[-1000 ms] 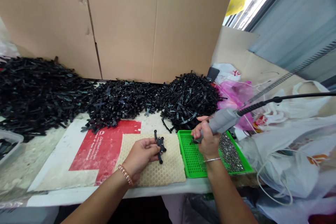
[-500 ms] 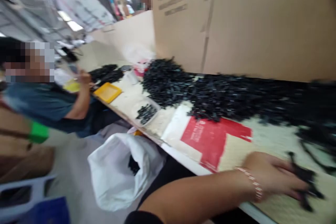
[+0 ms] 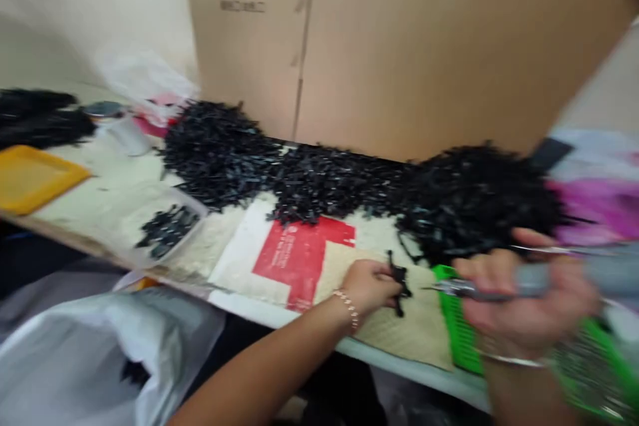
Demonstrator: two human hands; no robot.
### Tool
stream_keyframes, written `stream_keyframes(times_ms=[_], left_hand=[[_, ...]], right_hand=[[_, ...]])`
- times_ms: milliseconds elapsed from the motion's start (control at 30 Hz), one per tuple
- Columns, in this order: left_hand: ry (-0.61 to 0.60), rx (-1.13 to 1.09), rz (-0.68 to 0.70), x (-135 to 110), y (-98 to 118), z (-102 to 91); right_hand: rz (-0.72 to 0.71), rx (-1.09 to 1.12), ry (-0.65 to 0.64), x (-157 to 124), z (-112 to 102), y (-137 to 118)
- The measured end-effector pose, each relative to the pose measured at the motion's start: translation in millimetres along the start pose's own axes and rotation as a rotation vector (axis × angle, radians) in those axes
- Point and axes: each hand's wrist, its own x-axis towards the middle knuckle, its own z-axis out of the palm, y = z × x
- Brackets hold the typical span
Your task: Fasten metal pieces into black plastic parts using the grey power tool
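left hand (image 3: 369,286): closed on black parts (image 3: 399,283) | right hand (image 3: 524,296): clasps one grey tool (image 3: 504,285)

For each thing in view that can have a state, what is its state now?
left hand: closed on a black plastic part, pressing it on the beige mat
right hand: gripping a grey power screwdriver, tip toward the part
green tray: flat on the table edge
white bag: open
yellow tray: flat
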Motion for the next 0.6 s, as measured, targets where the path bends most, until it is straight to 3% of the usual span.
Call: stream_keyframes(times_ms=[67, 200, 600], left_hand=[[-0.032, -0.004, 0.006, 0.5, 0.5, -1.2], [-0.044, -0.031, 0.008, -2.5, -2.0, 0.7], [-0.041, -0.018, 0.013, -6.0, 1.8, 2.1]], right_hand=[[-0.036, -0.057, -0.071, 0.0, 2.1, -4.9], [-0.053, -0.069, -0.144, -2.6, 9.8, 14.8], [-0.069, -0.101, -0.159, -4.2, 7.4, 28.7]])
